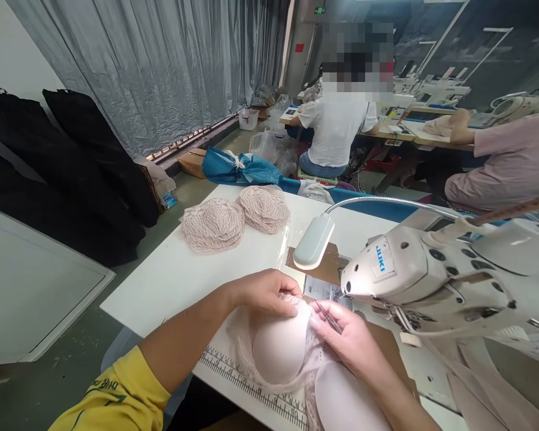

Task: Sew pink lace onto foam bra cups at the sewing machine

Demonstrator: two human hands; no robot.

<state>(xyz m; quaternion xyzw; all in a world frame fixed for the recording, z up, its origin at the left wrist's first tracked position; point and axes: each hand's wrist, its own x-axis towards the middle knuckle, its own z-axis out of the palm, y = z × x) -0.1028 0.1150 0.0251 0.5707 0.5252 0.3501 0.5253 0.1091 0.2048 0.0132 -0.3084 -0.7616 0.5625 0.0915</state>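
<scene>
2 hands (265, 293) (350, 338), 1 bra (278, 350), 2 lace stacks (213, 224) (265, 208)

Left hand (263, 293) pinches lace edge of pale bra cup (281, 350); right hand (348, 338) grips small tweezers (327, 317) (thin, dark) beside sewing machine (431, 281); lace cups (233, 218) stacked behind.

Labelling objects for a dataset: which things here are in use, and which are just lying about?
In use: left hand, right hand, bra, thin tool, sewing machine.
Lying about: lace cups, blue bag, black bags.
</scene>
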